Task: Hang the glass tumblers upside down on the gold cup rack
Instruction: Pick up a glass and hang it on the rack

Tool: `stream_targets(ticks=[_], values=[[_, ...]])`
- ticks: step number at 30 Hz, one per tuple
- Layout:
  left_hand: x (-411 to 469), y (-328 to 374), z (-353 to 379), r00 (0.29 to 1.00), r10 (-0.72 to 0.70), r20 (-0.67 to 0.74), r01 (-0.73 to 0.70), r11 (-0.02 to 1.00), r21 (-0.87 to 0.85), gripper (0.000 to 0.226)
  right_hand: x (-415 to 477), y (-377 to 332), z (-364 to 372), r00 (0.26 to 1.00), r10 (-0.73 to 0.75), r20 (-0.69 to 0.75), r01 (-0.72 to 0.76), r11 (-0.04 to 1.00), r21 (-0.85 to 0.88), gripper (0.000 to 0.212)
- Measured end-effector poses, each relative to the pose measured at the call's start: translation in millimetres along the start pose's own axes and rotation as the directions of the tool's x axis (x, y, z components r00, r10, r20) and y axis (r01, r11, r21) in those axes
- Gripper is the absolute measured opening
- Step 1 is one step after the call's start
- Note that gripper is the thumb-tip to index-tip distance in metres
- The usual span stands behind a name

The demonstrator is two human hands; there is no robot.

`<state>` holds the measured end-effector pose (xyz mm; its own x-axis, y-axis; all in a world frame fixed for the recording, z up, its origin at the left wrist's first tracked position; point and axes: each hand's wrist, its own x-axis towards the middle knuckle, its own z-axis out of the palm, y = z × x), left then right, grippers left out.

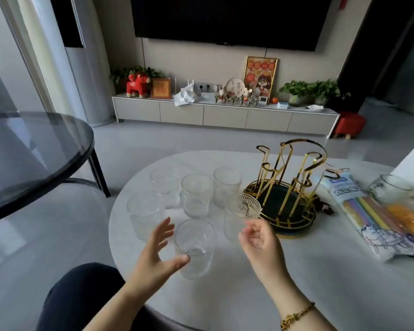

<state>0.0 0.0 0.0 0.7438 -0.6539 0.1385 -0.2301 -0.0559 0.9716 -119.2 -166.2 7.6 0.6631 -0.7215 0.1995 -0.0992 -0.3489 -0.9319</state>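
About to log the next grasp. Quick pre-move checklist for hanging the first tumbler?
1. Gold cup rack prongs free: ok, none holds a glass.
2. Nearest tumbler upright and reachable: ok, it stands between both hands.
3. Left hand ready: ok, open, beside the tumbler; contact cannot tell.
4. Right hand empty: cannot tell, a glass sits right at its fingers.
5. Rack's left side unobstructed: not ok, tumblers stand close to it.

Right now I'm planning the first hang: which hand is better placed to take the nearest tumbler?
Left hand: open, its thumb and fingers already flank the nearest tumbler. The right hand is nearer the gold rack.
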Motion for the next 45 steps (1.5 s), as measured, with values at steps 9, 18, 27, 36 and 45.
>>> stream_targets(ticks=[9, 18, 27, 36, 45], values=[[6.6, -25.6, 24.5, 0.998, 0.042, 0.047, -0.046, 0.996, 0.077, 0.102, 8.3, 30.6, 3.7, 0.982, 0.172, -0.081, -0.179, 0.980, -0.089, 0.083], [23.2, -27.1, 30.4, 1.000, 0.008, 0.003, -0.008, 0.991, 0.133, 0.089, 30.4, 45.0, 20.6, 0.985, 0.147, -0.089, -0.161, 0.971, -0.175, 0.101], [18.7, -4.3, 11.7, 0.992, 0.122, -0.025, -0.118, 0.986, 0.116, 0.068, 42.0, 50.3, 25.7, 0.973, 0.119, -0.199, -0.176, 0.938, -0.299, 0.077], [95.1, 76.9, 40.9, 0.918, 0.381, 0.111, -0.397, 0.882, 0.254, 0.025, 22.4, 50.4, -22.7, 0.996, 0.059, -0.074, -0.052, 0.994, 0.097, 0.073], [192.4, 159.3, 117.4, 0.833, 0.248, 0.494, -0.486, 0.756, 0.439, 0.033, 8.7, 11.0, -102.7, 0.998, 0.064, 0.028, -0.057, 0.979, -0.197, 0.088]])
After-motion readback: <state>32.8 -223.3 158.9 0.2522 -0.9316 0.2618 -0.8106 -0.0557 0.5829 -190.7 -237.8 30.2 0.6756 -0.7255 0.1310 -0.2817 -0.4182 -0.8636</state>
